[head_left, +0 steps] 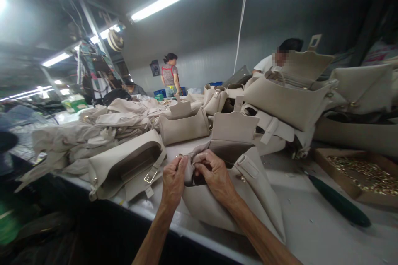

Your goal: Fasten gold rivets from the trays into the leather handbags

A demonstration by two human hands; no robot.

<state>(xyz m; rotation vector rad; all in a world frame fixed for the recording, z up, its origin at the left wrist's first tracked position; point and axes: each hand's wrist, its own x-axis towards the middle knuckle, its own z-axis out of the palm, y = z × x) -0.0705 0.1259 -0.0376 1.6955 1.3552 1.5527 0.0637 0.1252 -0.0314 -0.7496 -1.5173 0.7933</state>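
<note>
The person's left hand [173,180] and right hand [214,172] are bare, lean and bony, with knuckles and tendons standing out across their backs and creased skin over the finger joints. The left forearm [153,234] and right forearm [256,230] are also bare and slim, running to the near edge of the view, where they are cut off. Anything worn higher up the arms is out of sight.

Left hand [173,182] and right hand [214,172] were held close together, backs up, fingers [202,158] curled down in pinch; left forearm [152,236] and right forearm [259,234] were angled inward from lower edge of view.
</note>
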